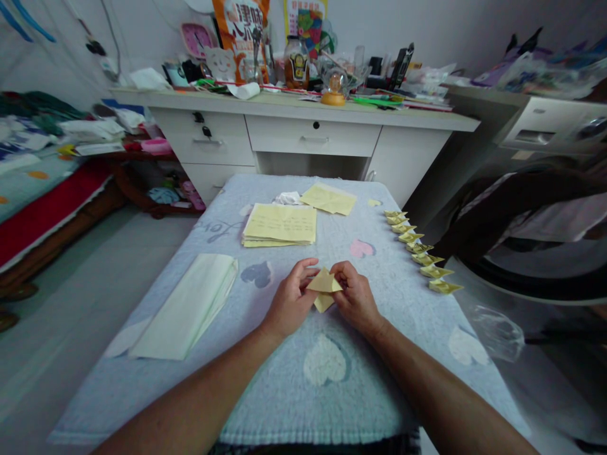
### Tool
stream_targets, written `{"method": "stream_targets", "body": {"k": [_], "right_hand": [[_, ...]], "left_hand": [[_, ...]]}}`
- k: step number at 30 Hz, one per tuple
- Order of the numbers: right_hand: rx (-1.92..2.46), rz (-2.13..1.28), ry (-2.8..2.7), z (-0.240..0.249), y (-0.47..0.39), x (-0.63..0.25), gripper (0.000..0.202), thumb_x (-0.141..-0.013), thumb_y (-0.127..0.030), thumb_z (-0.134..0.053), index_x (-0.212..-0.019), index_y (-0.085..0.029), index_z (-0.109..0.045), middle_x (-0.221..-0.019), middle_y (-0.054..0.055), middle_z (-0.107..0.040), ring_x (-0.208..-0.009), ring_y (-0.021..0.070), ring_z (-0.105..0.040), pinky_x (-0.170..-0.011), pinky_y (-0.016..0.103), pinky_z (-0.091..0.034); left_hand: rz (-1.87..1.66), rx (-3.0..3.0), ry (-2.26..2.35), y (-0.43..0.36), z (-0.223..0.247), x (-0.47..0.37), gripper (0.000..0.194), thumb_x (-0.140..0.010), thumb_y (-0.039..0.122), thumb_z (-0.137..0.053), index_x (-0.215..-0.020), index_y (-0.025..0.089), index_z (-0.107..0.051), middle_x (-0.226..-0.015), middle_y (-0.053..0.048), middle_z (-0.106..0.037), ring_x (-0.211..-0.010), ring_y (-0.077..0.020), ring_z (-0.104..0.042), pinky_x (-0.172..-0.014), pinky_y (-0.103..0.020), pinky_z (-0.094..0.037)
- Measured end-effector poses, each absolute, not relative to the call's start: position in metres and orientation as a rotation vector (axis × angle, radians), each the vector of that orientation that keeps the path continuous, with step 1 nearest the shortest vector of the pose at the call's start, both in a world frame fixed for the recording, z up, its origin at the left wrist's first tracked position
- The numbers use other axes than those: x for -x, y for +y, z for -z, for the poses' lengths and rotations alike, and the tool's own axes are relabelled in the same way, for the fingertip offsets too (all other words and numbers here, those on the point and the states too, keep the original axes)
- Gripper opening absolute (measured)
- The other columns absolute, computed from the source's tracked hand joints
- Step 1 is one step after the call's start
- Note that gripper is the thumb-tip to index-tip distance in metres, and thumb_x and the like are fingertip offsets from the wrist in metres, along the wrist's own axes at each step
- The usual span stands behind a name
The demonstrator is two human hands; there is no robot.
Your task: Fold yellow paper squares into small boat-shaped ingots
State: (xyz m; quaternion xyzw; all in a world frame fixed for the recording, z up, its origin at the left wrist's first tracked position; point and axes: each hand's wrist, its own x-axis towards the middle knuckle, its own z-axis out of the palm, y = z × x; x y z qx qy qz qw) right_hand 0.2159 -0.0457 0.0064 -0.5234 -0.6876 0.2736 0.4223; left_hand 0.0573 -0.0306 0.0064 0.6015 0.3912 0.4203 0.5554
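Note:
Between my two hands is a small piece of folded yellow paper (pixel 324 282), with a pointed top and a second point hanging below. My left hand (pixel 294 297) pinches its left side, and my right hand (pixel 356 293) grips the right side. Beyond them lies a stack of yellow paper sheets (pixel 281 224) with writing on the top one. Another yellow sheet (pixel 329 198) with crease lines sits behind it to the right. Down the table's right edge runs a row of several folded yellow paper boats (pixel 423 259).
A folded pale green-white paper bundle (pixel 187 309) lies on the left of the cloth-covered table (pixel 265 392). Crumpled white tissue (pixel 288 198) rests behind the stack. A cluttered white desk (pixel 313 136) stands beyond, a washing machine (pixel 554 136) at right, a bed (pixel 47 208) at left.

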Motion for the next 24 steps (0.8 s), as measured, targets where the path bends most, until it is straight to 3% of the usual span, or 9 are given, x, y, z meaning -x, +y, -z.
{"method": "stream_targets", "body": {"k": [9,14,20,24], "right_hand": [[1.19,-0.568,-1.826,-0.005,-0.045,-0.22,0.023,-0.071,-0.01,-0.047,-0.091,-0.021,-0.048,-0.071,-0.004,-0.053,-0.061,0.0109,-0.048,-0.059,0.021,-0.037],[1.078,-0.603,-1.895,-0.014,-0.048,-0.225,0.023,-0.077,-0.015,-0.044,-0.098,-0.02,-0.052,-0.076,0.0,-0.053,-0.065,0.0131,-0.047,-0.063,0.026,-0.038],[0.944,-0.991,-1.66,-0.018,-0.052,-0.227,0.034,-0.088,-0.037,-0.042,-0.116,-0.02,-0.047,-0.086,0.003,-0.053,-0.069,0.0151,-0.049,-0.061,0.028,-0.04],[1.052,-1.144,-1.433,-0.017,-0.049,-0.223,0.026,-0.091,-0.043,-0.043,-0.094,-0.019,-0.053,-0.071,-0.002,-0.048,-0.057,0.0107,-0.043,-0.054,0.024,-0.035]], "left_hand": [[-1.04,-1.505,0.997,-0.03,-0.008,-0.054,0.035,-0.08,0.009,-0.045,-0.107,0.019,-0.064,-0.105,-0.003,-0.068,-0.098,-0.0167,-0.061,-0.087,-0.028,-0.045],[-1.04,-1.404,0.994,-0.029,-0.009,-0.053,0.029,-0.081,0.012,-0.046,-0.101,0.018,-0.066,-0.095,-0.003,-0.069,-0.086,-0.0163,-0.062,-0.078,-0.027,-0.047],[-1.094,-1.336,0.946,-0.029,-0.009,-0.051,0.018,-0.081,0.017,-0.055,-0.096,0.017,-0.064,-0.086,-0.003,-0.067,-0.076,-0.0147,-0.061,-0.068,-0.024,-0.047],[-1.072,-1.489,0.953,-0.033,-0.01,-0.049,0.018,-0.078,0.016,-0.058,-0.096,0.018,-0.062,-0.084,-0.001,-0.064,-0.073,-0.0132,-0.058,-0.065,-0.022,-0.045]]}}
